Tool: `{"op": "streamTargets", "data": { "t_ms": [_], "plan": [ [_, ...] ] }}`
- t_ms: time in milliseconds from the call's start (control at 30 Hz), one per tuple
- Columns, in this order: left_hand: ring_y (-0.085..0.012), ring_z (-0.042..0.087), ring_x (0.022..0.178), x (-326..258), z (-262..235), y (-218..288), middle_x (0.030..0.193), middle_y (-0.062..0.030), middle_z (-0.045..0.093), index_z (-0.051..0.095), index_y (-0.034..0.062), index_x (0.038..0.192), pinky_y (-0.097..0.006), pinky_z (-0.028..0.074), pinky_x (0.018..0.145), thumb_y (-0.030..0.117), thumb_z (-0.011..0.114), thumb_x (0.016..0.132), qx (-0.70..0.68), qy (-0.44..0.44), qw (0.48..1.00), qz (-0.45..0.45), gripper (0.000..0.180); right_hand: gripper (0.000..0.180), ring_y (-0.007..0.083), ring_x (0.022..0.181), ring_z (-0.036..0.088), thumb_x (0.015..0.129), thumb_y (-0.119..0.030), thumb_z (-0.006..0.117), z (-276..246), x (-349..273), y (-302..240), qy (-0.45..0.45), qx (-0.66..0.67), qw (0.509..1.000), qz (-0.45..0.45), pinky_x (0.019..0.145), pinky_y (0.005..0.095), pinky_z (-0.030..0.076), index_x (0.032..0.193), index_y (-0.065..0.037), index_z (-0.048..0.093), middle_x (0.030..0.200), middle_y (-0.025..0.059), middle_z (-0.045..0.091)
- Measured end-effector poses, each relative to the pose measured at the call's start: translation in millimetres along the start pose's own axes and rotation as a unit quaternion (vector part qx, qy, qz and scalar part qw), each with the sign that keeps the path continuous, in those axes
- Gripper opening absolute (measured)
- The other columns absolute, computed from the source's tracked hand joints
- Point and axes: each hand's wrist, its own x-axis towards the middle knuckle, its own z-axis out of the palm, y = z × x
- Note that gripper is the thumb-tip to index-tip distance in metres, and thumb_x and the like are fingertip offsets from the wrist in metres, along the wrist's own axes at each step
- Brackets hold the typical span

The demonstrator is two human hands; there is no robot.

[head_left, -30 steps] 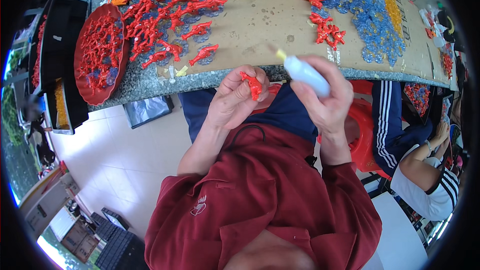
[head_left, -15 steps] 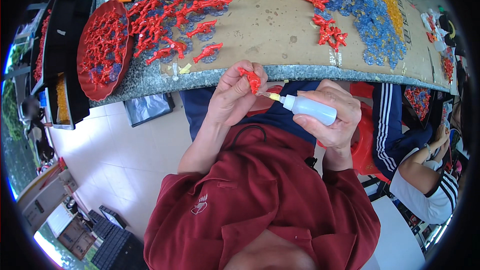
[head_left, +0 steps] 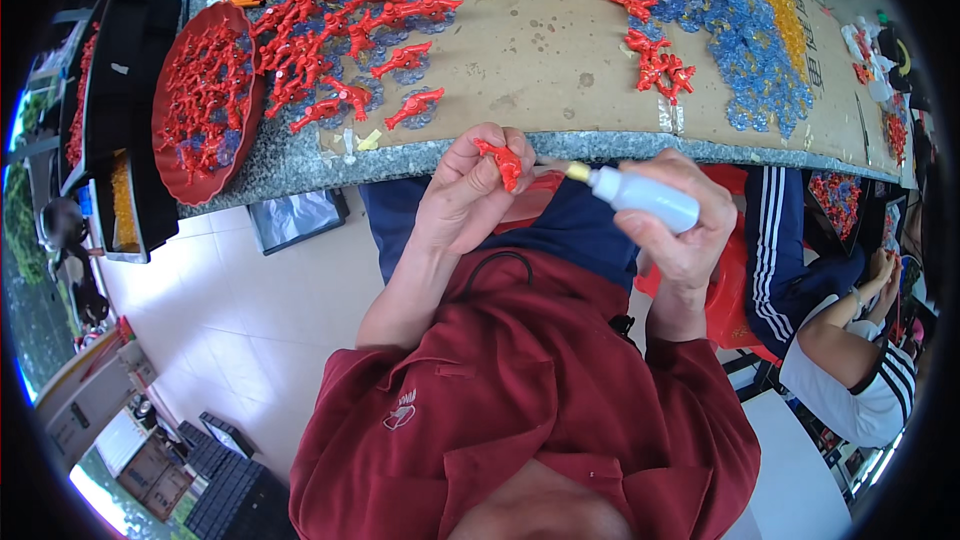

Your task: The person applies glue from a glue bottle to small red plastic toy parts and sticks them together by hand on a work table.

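Between the thumb and fingers of my left hand is a small red plastic figure, held just off the table's near edge. My right hand is wrapped round a white squeeze bottle with a yellow collar and a thin clear nozzle. The bottle lies tilted, its nozzle pointing left toward the figure. Whether the tip touches the figure is too fine to make out. On the table beyond my left hand lie red figures on clear bluish discs.
A red scalloped tray full of red pieces stands at the left, beside black bins. Cardboard covers the tabletop. Clear blue pieces and yellow ones are heaped at the right. Another person sits at the right.
My right hand has drawn the squeeze bottle a little to the right and up, away from the figure. My left hand has barely moved.
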Motion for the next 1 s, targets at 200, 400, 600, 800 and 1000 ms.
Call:
{"op": "streamTargets", "data": {
  "t_ms": [200, 400, 600, 800, 1000],
  "plan": [
    [-0.0169, 0.045, 0.081, 0.0, -0.3, -1.0, 0.1, -0.0066, 0.051, 0.054, 0.0077, 0.102, -0.027, 0.038, 0.071, 0.012, 0.058, 0.084, -0.021, -0.009, 1.0, 0.002, 0.018, 0.031, 0.0126, 0.07, 0.058, 0.067, -0.002, 0.072, 13.1, 5.7, 7.2, 0.069, 0.023, 0.995, 0.072, 0.066, 0.0237, 0.046, 0.096, 0.001, 0.061, 0.083, 0.0071, 0.063],
    [-0.0165, 0.046, 0.08, -9.1, 5.2, 1.9, 0.102, -0.0094, 0.048, 0.05, 0.006, 0.108, -0.024, 0.038, 0.067, 0.009, 0.054, 0.086, 0.006, 0.043, 0.998, -0.043, 0.022, 0.028, 0.0199, 0.081, 0.06, 0.072, -0.007, 0.066, 50.7, 36.2, 45.8, 0.08, -0.015, 0.995, 0.057, 0.072, 0.03, 0.047, 0.098, -0.003, 0.057, 0.089, 0.0095, 0.061],
    [-0.0173, 0.047, 0.083, -10.4, 12.4, 0.5, 0.096, -0.0098, 0.048, 0.048, 0.0069, 0.107, -0.024, 0.04, 0.069, 0.014, 0.055, 0.087, 0.022, 0.084, 0.994, -0.061, 0.022, 0.033, 0.022, 0.083, 0.06, 0.072, -0.009, 0.069, 57.5, 46.0, 55.5, 0.087, -0.113, 0.989, -0.037, 0.074, 0.029, 0.047, 0.101, -0.002, 0.056, 0.092, 0.0105, 0.061],
    [-0.018, 0.05, 0.079, -3.5, 18.5, -8.2, 0.087, -0.0114, 0.051, 0.048, 0.0061, 0.105, -0.023, 0.043, 0.065, 0.015, 0.055, 0.087, 0.038, 0.066, 0.992, -0.101, 0.021, 0.015, 0.0233, 0.077, 0.06, 0.077, -0.005, 0.061, -14.2, 19.7, 47.9, 0.239, -0.316, 0.918, 0.003, 0.07, 0.0306, 0.047, 0.093, -0.003, 0.062, 0.088, 0.0123, 0.062],
    [-0.0183, 0.052, 0.079, 9.3, 25.4, -21.6, 0.086, -0.0131, 0.052, 0.048, 0.0041, 0.105, -0.024, 0.045, 0.065, 0.015, 0.054, 0.088, 0.038, 0.058, 0.987, -0.148, 0.021, 0.014, 0.0299, 0.082, 0.056, 0.077, -0.006, 0.061, -75.3, -4.0, 70.5, 0.293, -0.434, 0.835, 0.171, 0.07, 0.0368, 0.045, 0.091, -0.002, 0.06, 0.085, 0.0134, 0.059]
  ]
}}
